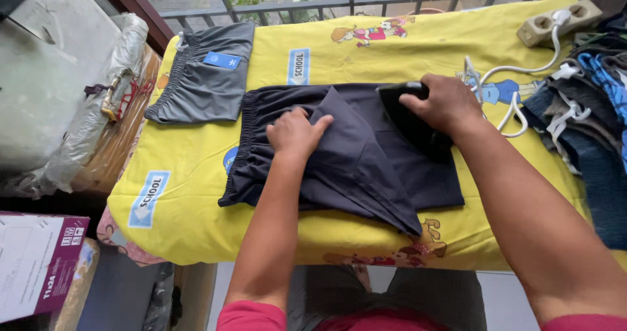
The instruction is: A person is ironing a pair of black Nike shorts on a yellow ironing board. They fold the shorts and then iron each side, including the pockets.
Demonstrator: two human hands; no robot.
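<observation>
left hand flat, fingers spread, pinning dark shorts | right hand wrapped round black iron | I judge shorts light, limp, slippery; hold at waistband

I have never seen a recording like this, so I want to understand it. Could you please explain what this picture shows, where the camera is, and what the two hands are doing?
There is only one picture. The camera is worn on a person's head and looks down, so you see that person's own two bare arms reaching forward.

The surface is a padded board with a yellow cover printed with cartoon figures. A pair of dark navy shorts lies on it, partly folded. The left hand presses flat on the shorts. The right hand grips the handle of a dark iron resting on the fabric; its white cord runs to a power strip at the far corner.

A folded grey pair of shorts lies at the far left of the board. A pile of other clothes sits on the right.
</observation>
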